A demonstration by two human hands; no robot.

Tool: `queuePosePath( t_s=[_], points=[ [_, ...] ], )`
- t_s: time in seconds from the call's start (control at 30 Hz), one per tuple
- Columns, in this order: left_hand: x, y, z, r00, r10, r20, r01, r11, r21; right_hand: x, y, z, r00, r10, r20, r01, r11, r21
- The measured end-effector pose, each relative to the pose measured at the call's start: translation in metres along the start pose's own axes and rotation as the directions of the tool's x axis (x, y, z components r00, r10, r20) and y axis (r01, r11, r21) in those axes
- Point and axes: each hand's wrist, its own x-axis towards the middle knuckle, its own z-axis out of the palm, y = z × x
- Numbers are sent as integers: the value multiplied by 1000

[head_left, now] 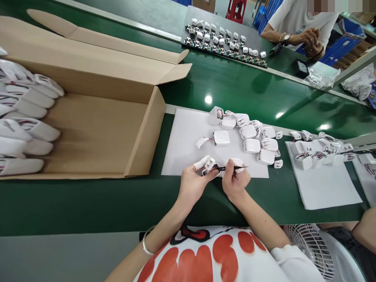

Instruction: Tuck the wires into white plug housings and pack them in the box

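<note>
Fingers (pixel 201 162) of the left hand (pixel 191 180) clamp a small white device (pixel 209 163) above the near part of a white sheet (pixel 183 141) on the green table (pixel 88 207); those of the right hand (pixel 237 181) close around a slim black tool (pixel 242 167) reaching to the device. Just beyond, a wired white housing (pixel 221 138) lies left of clustered white housings (pixel 252 145). An open cardboard box (pixel 146 129) at left holds white casings (pixel 29 141). Farther off, a dark tray (pixel 202 13) carries small white-topped parts (pixel 216 40), near a co-worker's hands (pixel 311 41).
</note>
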Motion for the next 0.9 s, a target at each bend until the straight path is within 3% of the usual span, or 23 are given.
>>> queuePosePath(
  t_s=[0.9],
  points=[
    [-1,3,1,1000,4,7,-4,1000,1,-1,0,8,998,59,10,-59,998,-21]
  ],
)
